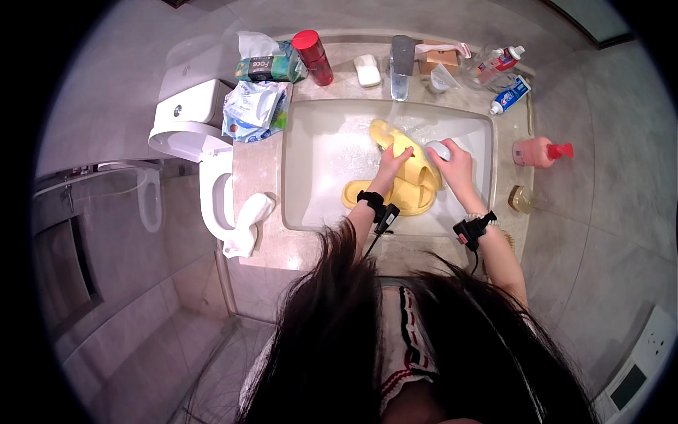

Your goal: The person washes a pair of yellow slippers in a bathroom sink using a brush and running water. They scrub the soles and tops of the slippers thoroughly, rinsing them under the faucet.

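My left hand (393,168) grips the side of a yellow slipper (418,172) that lies slantwise in the white sink (318,159). Beneath it is a second yellow slipper (415,201), lying crosswise on the basin floor. My right hand (456,168) is closed around a pale, rounded object (438,150), held against or just beside the upper slipper's right edge; its kind is not clear. Water falls from the faucet (400,67) near the toe or heel end of the upper slipper, and wet splashes show on the basin around it.
Behind the sink stand a tissue pack (268,67), a red bottle (313,56), a white soap bar (366,71) and a toothpaste tube (510,96). A pink pump bottle (538,152) is at the right; a white cloth (248,222) lies at the counter's left edge, beside the toilet (205,113).
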A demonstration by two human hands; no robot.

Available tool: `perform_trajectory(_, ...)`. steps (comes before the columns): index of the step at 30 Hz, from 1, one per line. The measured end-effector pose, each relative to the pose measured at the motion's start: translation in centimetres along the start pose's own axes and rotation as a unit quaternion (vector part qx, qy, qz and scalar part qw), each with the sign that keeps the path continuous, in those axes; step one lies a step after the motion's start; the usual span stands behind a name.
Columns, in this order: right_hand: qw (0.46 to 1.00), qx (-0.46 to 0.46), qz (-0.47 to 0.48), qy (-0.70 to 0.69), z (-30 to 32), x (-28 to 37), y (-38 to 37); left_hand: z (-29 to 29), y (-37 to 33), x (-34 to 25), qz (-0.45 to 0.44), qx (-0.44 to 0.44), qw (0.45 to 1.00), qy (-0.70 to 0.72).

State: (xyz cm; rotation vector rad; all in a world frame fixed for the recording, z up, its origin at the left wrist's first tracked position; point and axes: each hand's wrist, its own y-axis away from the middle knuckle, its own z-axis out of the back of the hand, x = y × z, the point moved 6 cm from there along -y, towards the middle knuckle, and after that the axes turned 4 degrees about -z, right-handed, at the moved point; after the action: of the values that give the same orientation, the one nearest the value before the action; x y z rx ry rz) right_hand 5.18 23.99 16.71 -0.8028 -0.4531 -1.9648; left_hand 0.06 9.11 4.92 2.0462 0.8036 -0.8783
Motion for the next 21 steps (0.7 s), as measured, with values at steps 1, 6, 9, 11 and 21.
perform_trajectory(1,1.0,0.019,0.011,0.015,-0.5,0.3,-0.2,-0.2,0.0,0.1,-0.002,0.002,1.0,0.02)
perform_trajectory(6,0.977,0.147,0.106,0.115,-3.4,2.9,-1.8,0.4,0.0,1.8,-0.051,0.005,0.999,-0.011)
perform_trajectory(9,0.97,0.176,0.123,0.114,-7.1,3.9,-3.9,0.3,-0.1,2.2,-0.048,0.013,0.999,0.007)
perform_trajectory(11,0.969,0.183,0.121,0.115,-10.0,4.6,-5.5,0.5,0.7,2.2,-0.007,-0.015,1.0,-0.005)
perform_trajectory(21,0.963,0.253,0.06,0.075,-7.3,1.3,-5.5,1.2,1.0,3.1,-0.026,-0.038,0.998,0.051)
